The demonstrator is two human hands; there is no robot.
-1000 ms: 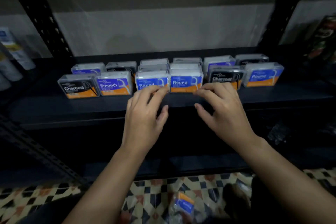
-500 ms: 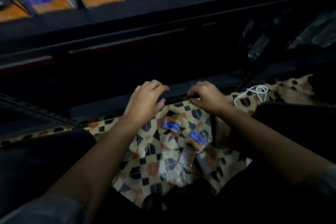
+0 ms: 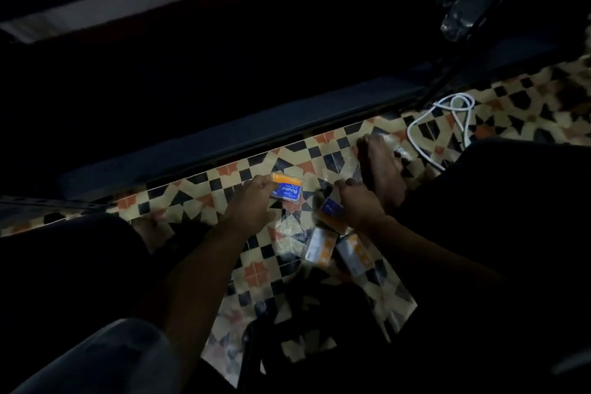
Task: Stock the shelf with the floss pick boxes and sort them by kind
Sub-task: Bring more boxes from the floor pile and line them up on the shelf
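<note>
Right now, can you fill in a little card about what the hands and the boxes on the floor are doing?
left hand: on the Round box, fingers at its near edge
right hand: over a blue box; grip unclear
other boxes: two more lying on the tiled floor
foot: bare, beside the right hand
white cable: looped on the floor, far right
shelf: bottom edge only, dark

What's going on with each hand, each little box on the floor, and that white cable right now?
Left hand: grips the Round box.
Round box: lying flat on the tiled floor, label readable.
Right hand: on the blue box, grip unclear.
Blue box: on the floor, partly covered.
Two pale boxes: lying loose, untouched.
White cable: looped on the floor.
</note>
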